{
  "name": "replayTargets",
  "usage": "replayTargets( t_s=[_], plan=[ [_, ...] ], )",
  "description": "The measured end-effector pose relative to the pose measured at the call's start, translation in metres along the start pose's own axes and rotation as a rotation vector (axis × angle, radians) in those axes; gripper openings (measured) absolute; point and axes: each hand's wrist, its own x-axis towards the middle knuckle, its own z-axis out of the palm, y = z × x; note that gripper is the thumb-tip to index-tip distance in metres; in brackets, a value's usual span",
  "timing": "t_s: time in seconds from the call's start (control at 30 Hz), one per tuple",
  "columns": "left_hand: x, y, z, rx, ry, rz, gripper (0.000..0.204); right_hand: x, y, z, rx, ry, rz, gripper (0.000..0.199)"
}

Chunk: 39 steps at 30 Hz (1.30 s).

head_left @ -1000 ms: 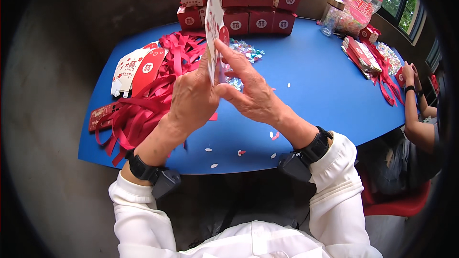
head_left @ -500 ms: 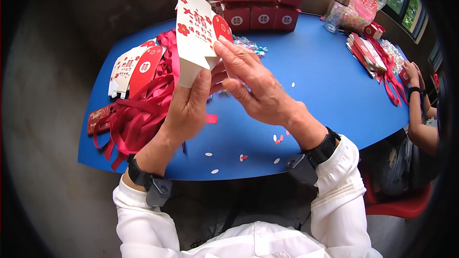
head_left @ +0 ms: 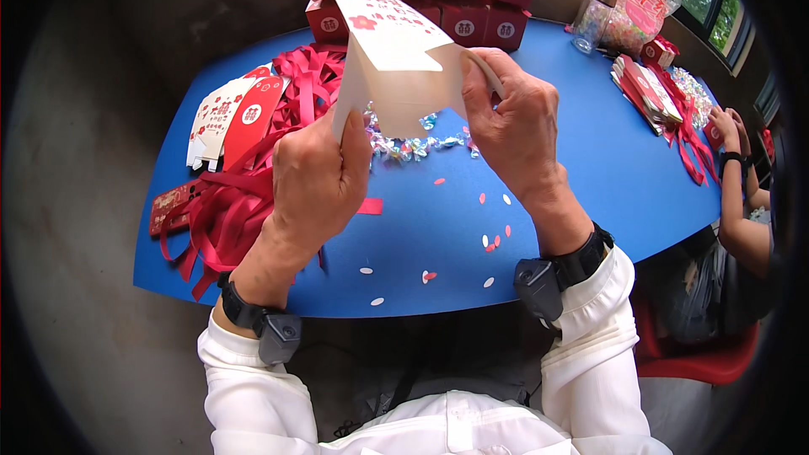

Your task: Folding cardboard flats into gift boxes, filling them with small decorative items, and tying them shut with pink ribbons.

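Between my two hands a white card box [head_left: 396, 40] with red print is held up over the table, spread into a square tube with its open end toward me. My left hand [head_left: 316, 173] pinches its lower left wall between thumb and fingers. At the opposite side my right hand [head_left: 516, 118] grips the right wall, the fingers partly hidden behind the card. Shiny wrapped candies [head_left: 417, 148] lie on the blue table [head_left: 421, 227] beyond and below the box. A heap of dark pink ribbons [head_left: 232, 211] sits beside my left hand.
Flat red and white box blanks [head_left: 223, 118] lie at the left, near a red patterned phone-like object [head_left: 173, 206]. Finished red boxes [head_left: 463, 17] are stacked at the back. A clear jar [head_left: 594, 17] and a pink bag [head_left: 636, 0] stand back right. Another person's hands [head_left: 726, 128] work at the right edge.
The flattened box has been spread into a tube. My right hand has moved right and now grips its right wall; the candies behind are more visible.
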Motion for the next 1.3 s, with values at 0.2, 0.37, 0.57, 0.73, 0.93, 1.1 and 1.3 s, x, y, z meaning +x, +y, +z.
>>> replayTargets(
  t_s=[0.2, 0.37, 0.57, 0.73, 0.93, 1.1, 1.3],
  plan=[
    [0.016, -0.014, -0.002, 0.13, 0.311, 0.577, 0.117, 0.006, -0.013, -0.01, 0.223, -0.033, -0.062, 0.012],
    [0.02, -0.04, -0.022, 0.318, 0.291, 0.485, 0.154, 0.009, -0.017, -0.022, 0.354, -0.358, -0.358, 0.021],
    [0.022, -0.034, -0.043, 0.362, 0.381, 0.469, 0.151, 0.013, -0.019, -0.032, 0.286, -0.372, -0.42, 0.021],
    [0.013, -0.035, -0.056, 0.1, 0.326, 0.387, 0.044, 0.02, -0.007, -0.03, 0.123, -0.302, -0.47, 0.015],
    [0.012, -0.015, -0.044, -0.166, 0.254, 0.618, 0.014, 0.024, -0.013, -0.034, -0.144, 0.064, -0.347, 0.042],
    [0.009, -0.018, -0.033, -0.304, 0.191, 0.562, 0.013, 0.017, -0.011, -0.023, -0.001, 0.223, -0.168, 0.051],
    [0.012, -0.016, -0.035, -0.194, 0.247, 0.628, 0.013, 0.02, -0.024, -0.042, 0.583, -0.006, -0.073, 0.032]
  ],
)
